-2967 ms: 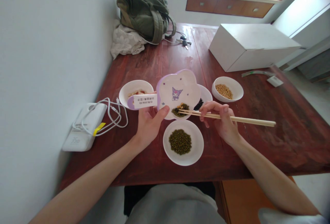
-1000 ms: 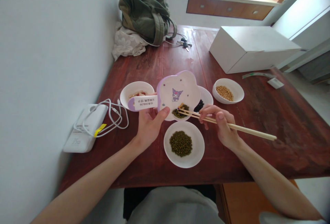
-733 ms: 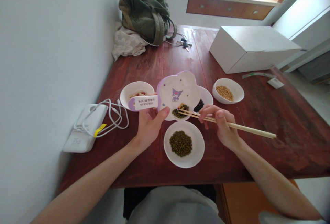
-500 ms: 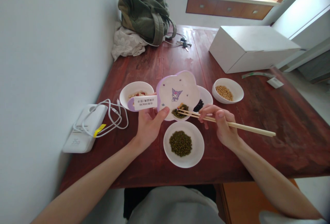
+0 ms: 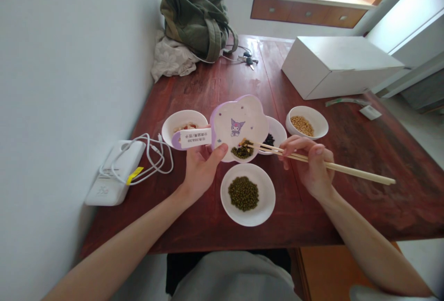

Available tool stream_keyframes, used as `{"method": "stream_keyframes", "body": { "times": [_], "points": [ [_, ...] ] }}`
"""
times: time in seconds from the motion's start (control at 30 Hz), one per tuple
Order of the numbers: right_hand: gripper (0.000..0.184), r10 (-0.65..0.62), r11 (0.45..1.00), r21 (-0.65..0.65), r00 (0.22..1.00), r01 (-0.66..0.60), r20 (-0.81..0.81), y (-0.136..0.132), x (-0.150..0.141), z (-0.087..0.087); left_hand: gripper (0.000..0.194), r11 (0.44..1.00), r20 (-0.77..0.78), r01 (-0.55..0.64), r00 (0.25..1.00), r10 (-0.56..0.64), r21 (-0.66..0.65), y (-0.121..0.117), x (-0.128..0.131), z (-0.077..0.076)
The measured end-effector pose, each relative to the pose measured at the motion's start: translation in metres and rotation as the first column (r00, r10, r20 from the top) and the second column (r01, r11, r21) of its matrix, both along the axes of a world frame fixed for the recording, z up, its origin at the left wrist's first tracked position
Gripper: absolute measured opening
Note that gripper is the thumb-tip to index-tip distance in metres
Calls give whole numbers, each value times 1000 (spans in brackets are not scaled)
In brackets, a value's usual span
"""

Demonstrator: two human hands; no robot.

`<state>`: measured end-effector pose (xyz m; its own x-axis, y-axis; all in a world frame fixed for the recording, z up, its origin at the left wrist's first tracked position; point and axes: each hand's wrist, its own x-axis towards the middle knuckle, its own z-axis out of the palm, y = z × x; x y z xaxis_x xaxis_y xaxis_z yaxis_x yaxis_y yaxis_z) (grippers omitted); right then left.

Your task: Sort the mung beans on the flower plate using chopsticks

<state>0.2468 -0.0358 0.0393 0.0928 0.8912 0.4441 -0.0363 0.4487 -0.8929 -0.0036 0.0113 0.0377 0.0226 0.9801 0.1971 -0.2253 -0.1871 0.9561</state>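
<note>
My left hand (image 5: 204, 166) grips a white and purple handled bowl (image 5: 251, 118) with a cartoon print, tilted so its mixed beans (image 5: 243, 150) gather at the lower edge. A paper label (image 5: 196, 138) covers part of its handle. My right hand (image 5: 310, 164) is closed around a pair of wooden chopsticks (image 5: 347, 168), whose tips are at the right edge of the bean pile. Below the handled bowl stands a white bowl (image 5: 267, 208) of green beans (image 5: 243, 193). Behind it, partly hidden, sits a white bowl (image 5: 280, 130) with dark beans (image 5: 269, 139).
Left is a white bowl (image 5: 171, 119) with reddish and pale pieces, right a white bowl (image 5: 321, 123) of yellow beans. A white power bank (image 5: 113, 176) with cable lies by the wall. Farther back are a green bag (image 5: 194, 19), keys (image 5: 249, 59) and a white box (image 5: 340, 65).
My right hand and the chopsticks have shifted right, drawing the tips from the middle of the bean pile to its right edge. The left hand and handled bowl stay nearly still.
</note>
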Motion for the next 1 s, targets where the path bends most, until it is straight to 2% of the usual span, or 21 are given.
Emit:
{"method": "stream_keyframes", "body": {
  "times": [0.13, 0.23, 0.4, 0.5, 0.57, 0.67, 0.73, 0.83, 1.0],
  "points": [
    [58, -175, 982, 61, 981, 180, -80, 7, 12, 8, 58, 1000, 11, -2, 1000, 2, 4, 1, -1, 1],
    [61, -274, 961, 5, 959, 275, -75, 13, 20, 9, 55, 1000, 24, -18, 1000, 18, 0, 1, -1, 0],
    [66, -328, 945, -3, 944, 328, -45, 14, 22, 5, 54, 1000, 27, -29, 999, 29, -11, -1, -1, 1],
    [64, -280, 958, 47, 958, 283, -68, 9, 17, 7, 54, 1000, 12, -19, 1000, 19, -12, -1, -1, 1],
    [64, -203, 976, 66, 976, 208, -78, 4, 12, 9, 55, 1000, -1, -21, 1000, 21, 3, -1, -1, 2],
    [69, -18, 999, -28, 1000, 18, -19, -3, 5, 9, 56, 1000, -1, -14, 1000, 14, 8, 0, -1, 3],
    [73, 82, 989, -122, 996, -80, 17, -6, 1, 6, 59, 1000, 3, -3, 1000, 3, -2, 0, -1, 3],
    [74, 137, 972, -198, 990, -128, 29, -5, -3, 0, 64, 1000, 10, 2, 1000, -2, -7, -1, 0, 2],
    [72, 140, 964, -231, 990, -129, 31, -2, -2, -6, 67, 1000, -3, 6, 1000, -6, -20, -3, 0, 0]
  ]
}}
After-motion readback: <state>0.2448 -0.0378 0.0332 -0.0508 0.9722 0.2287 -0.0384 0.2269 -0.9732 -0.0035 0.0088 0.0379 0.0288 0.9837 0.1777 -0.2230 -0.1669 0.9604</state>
